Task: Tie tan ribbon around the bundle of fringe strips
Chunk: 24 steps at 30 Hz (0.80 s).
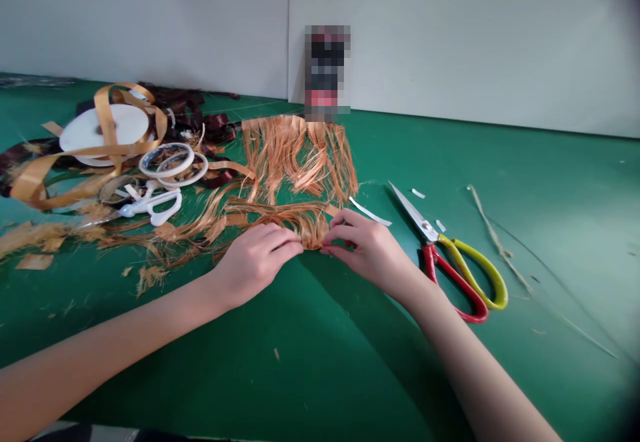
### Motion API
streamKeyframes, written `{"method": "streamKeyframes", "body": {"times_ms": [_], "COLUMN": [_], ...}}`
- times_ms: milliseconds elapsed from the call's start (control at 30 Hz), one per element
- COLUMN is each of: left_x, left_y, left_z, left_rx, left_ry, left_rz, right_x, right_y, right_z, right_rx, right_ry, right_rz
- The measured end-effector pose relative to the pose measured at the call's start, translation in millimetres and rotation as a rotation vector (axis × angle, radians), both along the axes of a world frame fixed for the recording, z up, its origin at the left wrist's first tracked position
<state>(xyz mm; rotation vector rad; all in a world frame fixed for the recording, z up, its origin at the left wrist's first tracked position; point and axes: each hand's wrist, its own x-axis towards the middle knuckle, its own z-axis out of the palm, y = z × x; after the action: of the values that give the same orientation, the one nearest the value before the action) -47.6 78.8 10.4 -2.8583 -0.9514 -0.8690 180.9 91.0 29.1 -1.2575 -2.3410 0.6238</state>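
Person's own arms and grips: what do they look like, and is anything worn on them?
The left grip and right grip are ungloved human hands. The left forearm and right forearm show no sleeve, watch or bracelet.

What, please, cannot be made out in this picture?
Head view: details of the object by the wall, lost to pixelation.
Head view: pinched edges of the fringed strip, covered by the left hand and right hand.
Head view: part of the white spool, behind gold ribbon.
Head view: left forearm, cut off by the left edge.

2 tape rings [192, 157], white-handled scissors [131, 210]
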Motion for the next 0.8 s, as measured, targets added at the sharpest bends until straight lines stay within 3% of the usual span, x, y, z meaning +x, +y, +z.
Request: {"method": "streamKeyframes", "body": {"times_ms": [167, 467, 633, 800], "left_x": [2, 9, 12, 12], "left_y": [1, 3, 8, 17], "left_z": [-1.8, -0.1, 4.8, 24.6], "left_rx": [0.025, -0.050, -0.170, -0.409], "left_ry": [0.050, 0.070, -0.008, -0.147], "left_rz": [-0.031, 0.048, 0.072, 0.062], "right_x": [0, -5, -4, -2], "right_y": [-1, -1, 2, 2], "right_z": [-3.6, -2.7, 2.1, 4.5], "right_rx": [-0.002, 0.007, -0.038, -0.194], "right_ry": [0.011, 0.032, 0.170, 0.368], "right_rz": [0.036, 0.077, 0.029, -0.067]}}
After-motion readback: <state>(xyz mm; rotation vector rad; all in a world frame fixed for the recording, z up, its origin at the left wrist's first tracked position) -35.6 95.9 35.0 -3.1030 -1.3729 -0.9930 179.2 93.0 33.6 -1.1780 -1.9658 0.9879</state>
